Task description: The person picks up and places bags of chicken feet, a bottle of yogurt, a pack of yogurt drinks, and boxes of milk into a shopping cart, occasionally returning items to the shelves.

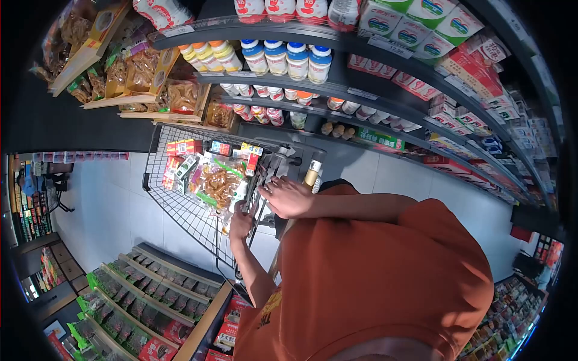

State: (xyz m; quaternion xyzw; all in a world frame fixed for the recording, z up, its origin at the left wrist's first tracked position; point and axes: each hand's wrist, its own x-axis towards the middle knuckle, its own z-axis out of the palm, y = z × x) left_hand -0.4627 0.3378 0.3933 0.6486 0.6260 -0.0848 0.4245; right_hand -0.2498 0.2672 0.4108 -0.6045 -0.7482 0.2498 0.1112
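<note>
A black wire shopping cart [180,207] stands before me, loaded with groceries. My right hand [288,197] bends its fingers over the dark rear frame of the cart. Just below it, my left hand [242,224] is closed at the inner edge of the basket, beside the goods; what its fingers hold is hidden. Near both hands lies a clear bag of brown food [218,185] with green edging. Red boxes [184,147] and a green-and-white carton [185,165] are packed around it. A gold-and-white handle end [312,173] shows past my right wrist.
Curved dairy shelves hold blue-capped bottles [297,63] and green-and-white cartons [430,12]. Wooden trays with bagged brown snacks [141,66] project at upper left. Tiered racks of green-topped packets [132,301] stand close by the cart at lower left. Pale floor tiles [114,210] lie left of the cart.
</note>
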